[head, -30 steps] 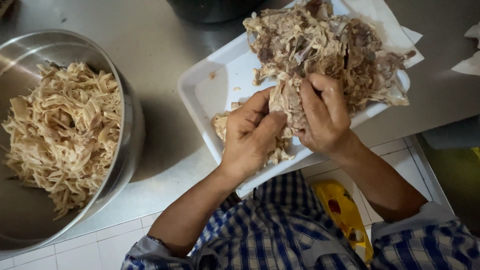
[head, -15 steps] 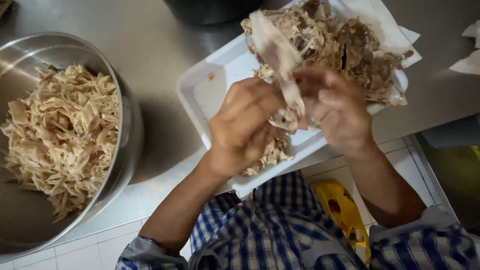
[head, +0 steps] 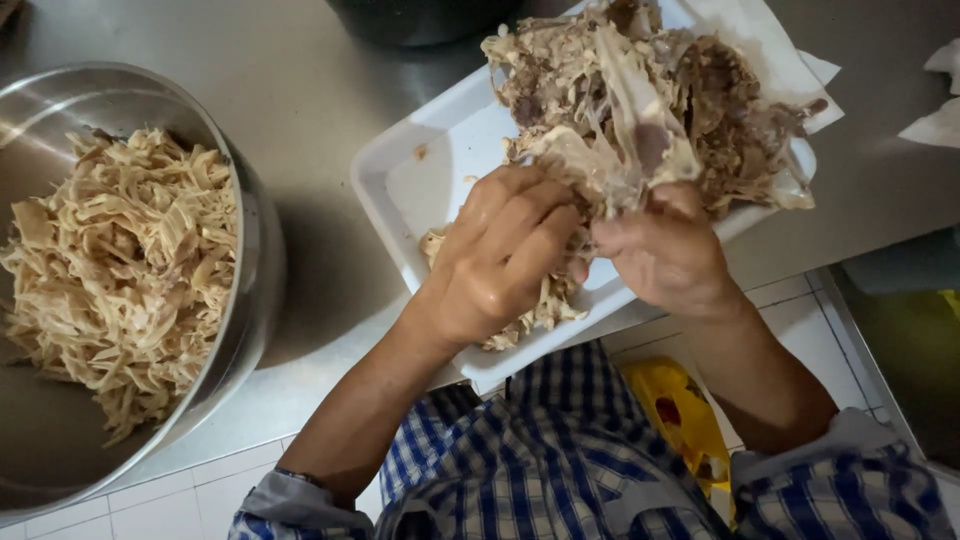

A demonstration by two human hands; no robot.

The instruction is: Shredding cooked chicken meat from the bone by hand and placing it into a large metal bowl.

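Observation:
My left hand (head: 500, 260) and my right hand (head: 665, 250) both grip one pale piece of cooked chicken (head: 625, 150), held up above a white tray (head: 420, 190). The piece shows skin and a thin bony part between my fingers. A heap of darker chicken pieces and bones (head: 720, 90) fills the tray's far end. A small pile of pale shredded meat (head: 535, 315) lies on the tray under my left hand, partly hidden by it.
A large steel bowl (head: 250, 250) at the left holds a mound of shredded chicken (head: 120, 270). Everything sits on a steel counter (head: 300, 90). White paper (head: 935, 110) lies at the right edge. A yellow object (head: 685, 420) is below, by my checked shirt.
Both hands have lifted a chicken piece from the tray and turned it. It is now raised higher and spread between my fingers.

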